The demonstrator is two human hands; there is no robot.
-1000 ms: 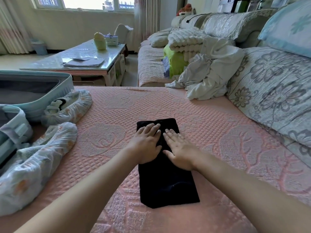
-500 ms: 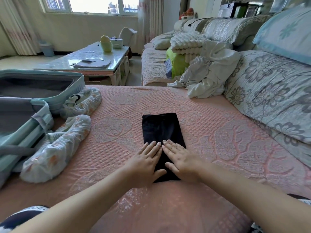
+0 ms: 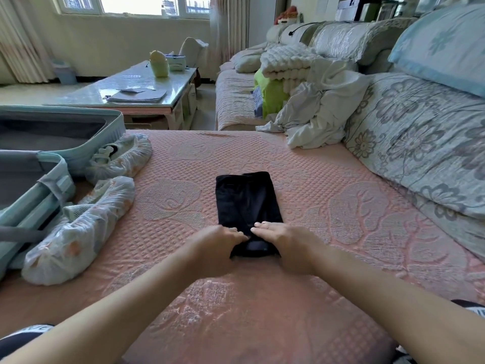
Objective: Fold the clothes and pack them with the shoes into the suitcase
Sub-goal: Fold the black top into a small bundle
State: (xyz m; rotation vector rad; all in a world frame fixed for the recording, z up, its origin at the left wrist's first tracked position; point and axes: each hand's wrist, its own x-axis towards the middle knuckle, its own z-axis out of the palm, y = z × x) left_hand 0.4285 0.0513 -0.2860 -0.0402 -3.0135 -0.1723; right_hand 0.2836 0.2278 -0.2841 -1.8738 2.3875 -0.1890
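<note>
Had the black folded cloth garment [image 3: 248, 203] lying flat dead centre of the frame on the pink embossed bedspread [image 3: 341, 206], long side pointing away from me. Both hands were on its near end. My left hand [image 3: 216, 249] gripped the left corner and my right hand [image 3: 287, 246] gripped the right one. My fingers were curled over the top of the fabric, tips almost meeting in the middle. Thumbs were tucked out of sight, so I can't say how they sat, but the near edge was bunched and raised a bit between my hands.

At the left edge of the frame the pale teal hard-shell suitcase [image 3: 86, 151] sat open, well apart from the garment. Two shoes in white printed plastic covers lay just beside it: the far wrapped shoe [image 3: 123, 158] up against its wall, and the near wrapped shoe [image 3: 78, 232] at lower left. A crumpled white cloth heap [image 3: 322, 111] sat upper right of centre, against the grey floral cushions [image 3: 420, 143].
</note>
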